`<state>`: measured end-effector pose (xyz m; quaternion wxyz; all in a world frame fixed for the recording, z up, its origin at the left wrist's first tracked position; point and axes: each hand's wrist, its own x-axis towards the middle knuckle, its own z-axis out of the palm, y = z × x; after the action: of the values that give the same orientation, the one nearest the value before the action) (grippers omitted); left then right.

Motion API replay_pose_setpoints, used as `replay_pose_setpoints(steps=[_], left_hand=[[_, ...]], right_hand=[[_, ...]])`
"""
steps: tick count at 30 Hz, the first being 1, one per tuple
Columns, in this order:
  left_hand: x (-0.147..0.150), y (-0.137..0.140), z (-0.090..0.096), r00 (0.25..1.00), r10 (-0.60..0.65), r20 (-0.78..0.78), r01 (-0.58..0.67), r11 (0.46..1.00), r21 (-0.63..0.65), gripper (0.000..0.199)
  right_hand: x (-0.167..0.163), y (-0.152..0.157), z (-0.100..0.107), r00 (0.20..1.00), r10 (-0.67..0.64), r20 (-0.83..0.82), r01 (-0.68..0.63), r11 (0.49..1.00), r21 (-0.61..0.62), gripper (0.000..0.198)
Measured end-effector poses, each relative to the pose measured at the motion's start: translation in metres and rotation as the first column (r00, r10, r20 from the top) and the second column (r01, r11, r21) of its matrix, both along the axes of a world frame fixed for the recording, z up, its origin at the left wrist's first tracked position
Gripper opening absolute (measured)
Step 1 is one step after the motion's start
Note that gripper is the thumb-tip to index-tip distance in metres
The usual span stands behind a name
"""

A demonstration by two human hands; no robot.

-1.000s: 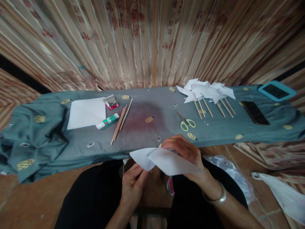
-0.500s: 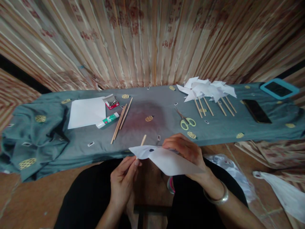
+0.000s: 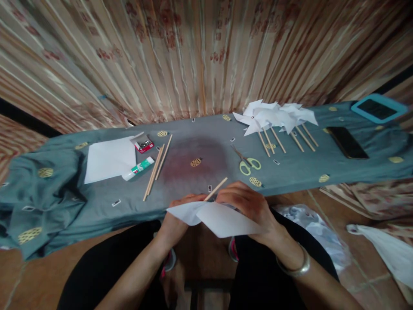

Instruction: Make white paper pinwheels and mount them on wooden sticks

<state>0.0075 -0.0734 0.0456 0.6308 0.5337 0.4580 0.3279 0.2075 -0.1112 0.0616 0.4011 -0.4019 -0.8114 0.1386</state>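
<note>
A folded white paper pinwheel (image 3: 214,217) is between my hands above the table's front edge. My right hand (image 3: 247,202), a silver bangle on its wrist, is closed on the pinwheel's right side. My left hand (image 3: 177,226) reaches behind the paper, its fingers mostly covered by it. A thin wooden stick (image 3: 217,188) slants up to the right behind the pinwheel, its lower part hidden. It seems to be in my left hand's grip. Whether stick and paper are joined cannot be seen.
On the grey-green tablecloth (image 3: 183,189) lie white paper (image 3: 109,159), a red box of metal pins (image 3: 144,144), a glue stick (image 3: 138,168), loose sticks (image 3: 155,172), scissors (image 3: 245,162), several finished pinwheels (image 3: 277,116), a phone (image 3: 346,142) and a blue-framed tablet (image 3: 378,108).
My left hand has turned and slid forward behind the pinwheel. The stick, upright-leaning at the paper's left before, now slants right, nearer my right hand. The view has tilted slightly.
</note>
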Motion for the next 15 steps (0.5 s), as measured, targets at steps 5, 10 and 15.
replay_pose_setpoints(steps=[5, 10, 15], left_hand=[[0.001, -0.012, -0.022, 0.989, 0.134, 0.061, -0.124, 0.982, -0.141, 0.016], [-0.005, -0.021, -0.045, 0.983, 0.184, 0.001, -0.179, 0.959, -0.221, 0.02], [-0.002, -0.032, -0.058, 0.984, 0.175, -0.032, -0.175, 0.911, -0.374, 0.016]], right_hand=[[0.013, 0.001, -0.013, 0.999, -0.044, -0.016, 0.042, 0.991, -0.126, 0.008], [0.017, 0.001, -0.025, 0.996, -0.04, -0.08, 0.021, 0.973, -0.23, 0.012], [0.015, 0.001, -0.031, 0.994, -0.045, -0.094, 0.015, 0.954, -0.298, 0.016]])
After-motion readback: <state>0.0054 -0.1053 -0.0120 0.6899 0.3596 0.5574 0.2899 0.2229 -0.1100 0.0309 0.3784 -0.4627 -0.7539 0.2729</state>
